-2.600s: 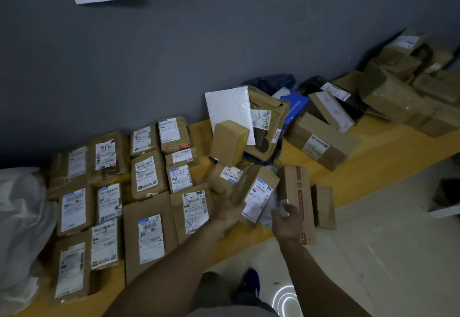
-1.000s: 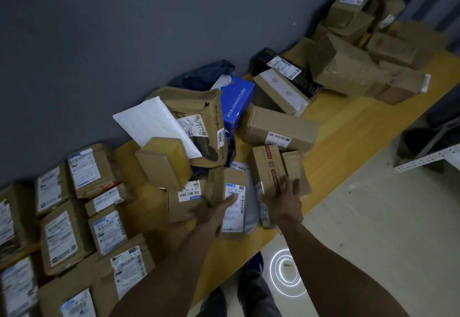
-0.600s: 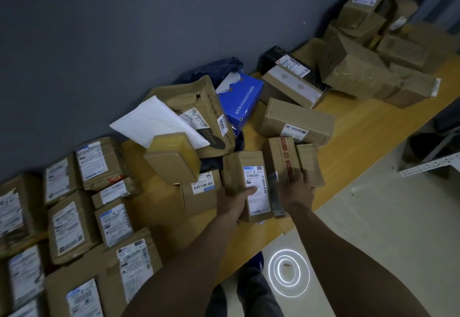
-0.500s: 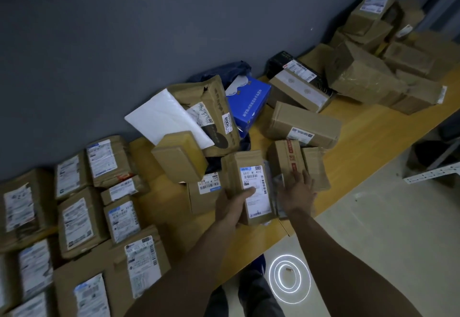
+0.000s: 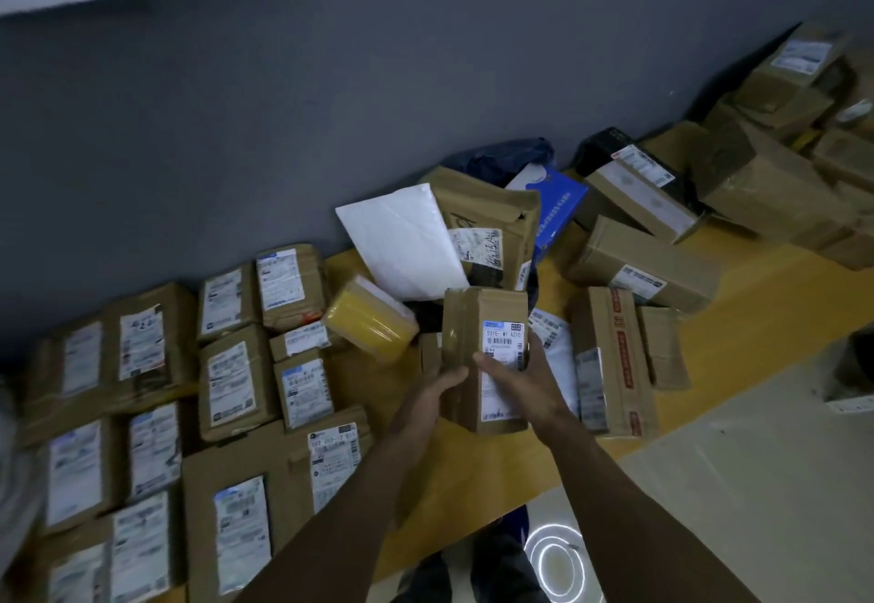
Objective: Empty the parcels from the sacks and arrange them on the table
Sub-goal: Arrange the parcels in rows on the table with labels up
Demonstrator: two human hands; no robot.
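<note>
More than a dozen labelled parcels (image 5: 236,385) are seen laid label-up in close rows on the table (image 5: 756,299), at nine o'clock from the hands; that part of the job is judged done. At eleven o'clock a yellow parcel (image 5: 371,318) lies tilted against a loose pile, in which a white mailer (image 5: 402,243) and a crumpled brown box (image 5: 492,224) are leaned together.

In the middle, one brown parcel (image 5: 492,318) with a white label is gripped by both hands. The fingers of the left hand (image 5: 428,394) are curled round its left edge. The right hand (image 5: 525,380) is wrapped round its right side, with the thumb laid across the label. The parcel is held near the table's front edge; whether its lower end rests on the wood cannot be told.

At three o'clock a red-taped carton (image 5: 615,356) lies flat. Between one and two o'clock a blue box (image 5: 558,209) and a jumbled heap of cartons (image 5: 775,176) are seen unsorted. No sack can be made out with certainty.

The task is judged roughly half finished: the held parcel is not yet placed, and the centre pile and the right-hand heap are not yet set in rows.
</note>
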